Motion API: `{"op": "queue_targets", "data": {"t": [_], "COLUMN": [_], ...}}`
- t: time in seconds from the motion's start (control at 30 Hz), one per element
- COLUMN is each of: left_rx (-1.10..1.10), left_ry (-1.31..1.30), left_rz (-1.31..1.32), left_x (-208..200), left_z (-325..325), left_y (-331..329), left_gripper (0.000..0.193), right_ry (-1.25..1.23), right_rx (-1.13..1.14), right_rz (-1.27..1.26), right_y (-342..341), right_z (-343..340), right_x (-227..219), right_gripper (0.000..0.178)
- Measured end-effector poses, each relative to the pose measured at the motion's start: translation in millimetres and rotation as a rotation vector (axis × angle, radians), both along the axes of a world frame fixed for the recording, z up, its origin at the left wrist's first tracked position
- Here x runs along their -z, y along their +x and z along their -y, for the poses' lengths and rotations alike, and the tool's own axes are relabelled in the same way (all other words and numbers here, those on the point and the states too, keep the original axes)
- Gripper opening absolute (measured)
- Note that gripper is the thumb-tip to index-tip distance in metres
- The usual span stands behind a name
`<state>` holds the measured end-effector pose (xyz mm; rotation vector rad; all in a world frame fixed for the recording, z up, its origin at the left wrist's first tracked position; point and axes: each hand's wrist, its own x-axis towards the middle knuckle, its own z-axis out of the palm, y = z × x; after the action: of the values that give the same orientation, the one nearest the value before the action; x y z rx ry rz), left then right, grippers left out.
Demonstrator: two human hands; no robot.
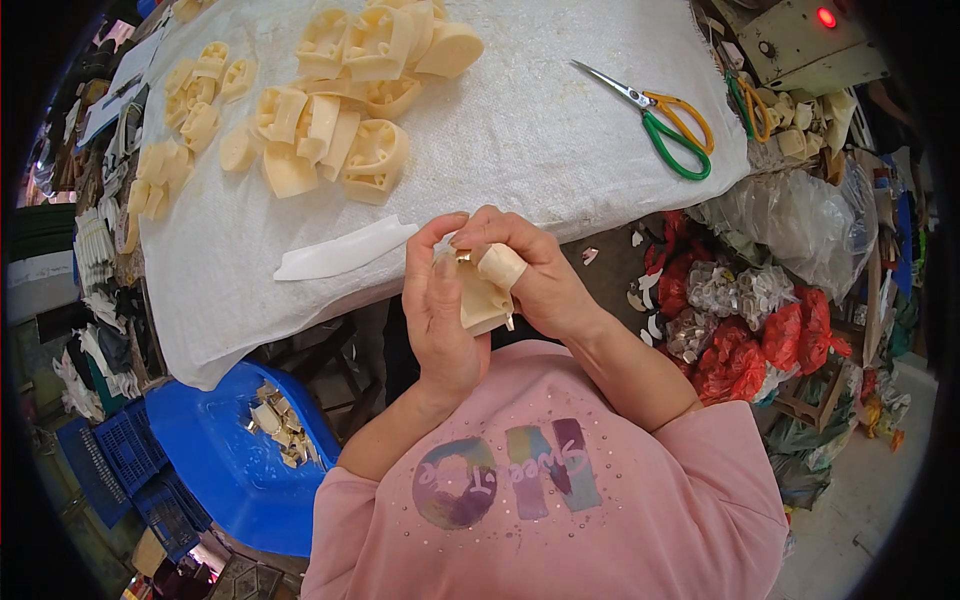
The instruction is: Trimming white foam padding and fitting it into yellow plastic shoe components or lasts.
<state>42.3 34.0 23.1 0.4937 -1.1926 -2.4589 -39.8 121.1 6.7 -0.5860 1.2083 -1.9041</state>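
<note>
Both my hands are raised in front of my chest, just off the near edge of the cloth-covered table. They close round a cream moulded plastic shoe heel (484, 307) with a hollow, ribbed side. My left hand (440, 310) grips its left side, and my right hand (545, 280) holds its right side. A pale wrap covers my right thumb. Between the fingertips at the top shows a small shiny gold-coloured bit, too small to make out fully. A white curved strip (345, 250) lies on the table beside my left hand.
More cream heels (375, 160) lie in heaps at the table's far left. Scissors (660, 115) with green and orange handles rest at the right. Down left stands a blue basin (230, 420) holding gold-coloured pieces (280, 422). Red plastic bags (735, 355) crowd the floor at right.
</note>
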Motion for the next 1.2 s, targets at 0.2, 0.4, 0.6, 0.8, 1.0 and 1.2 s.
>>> {"op": "queue_targets", "data": {"t": [0.2, 0.4, 0.6, 0.8, 1.0, 1.2], "left_rx": [-0.012, -0.079, -0.107, -0.105, 0.109, 0.266], "left_ry": [-0.105, -0.097, -0.03, -0.079, 0.25, -0.064], "left_rz": [0.005, 0.022, -0.028, -0.056, -0.118, 0.01], "left_x": [-2.7, -7.5, -1.0, 3.6, -1.0, -3.5], "left_z": [-1.1, -0.5, 5.9, 1.4, 12.5, 11.0], "left_y": [1.0, -3.6, -3.9, -0.6, 2.0, 11.0], "left_gripper": [0.044, 0.04, 0.034, 0.035, 0.051, 0.069], "right_ry": [-0.015, 0.02, -0.131, -0.081, 0.078, 0.199], "right_rx": [0.102, 0.12, 0.009, 0.157, 0.106, -0.012], "right_rz": [-0.509, -0.505, 0.091, -0.378, 0.077, 0.074], "right_y": [3.7, 12.0, 18.9, 20.4, -2.1, -9.2], "right_z": [2.8, 2.5, 2.1, 2.7, -3.0, -2.5], "right_x": [1.9, 1.9, -2.6, 5.1, -1.9, -10.0], "right_gripper": [0.022, 0.031, 0.035, 0.034, 0.025, 0.011]}}
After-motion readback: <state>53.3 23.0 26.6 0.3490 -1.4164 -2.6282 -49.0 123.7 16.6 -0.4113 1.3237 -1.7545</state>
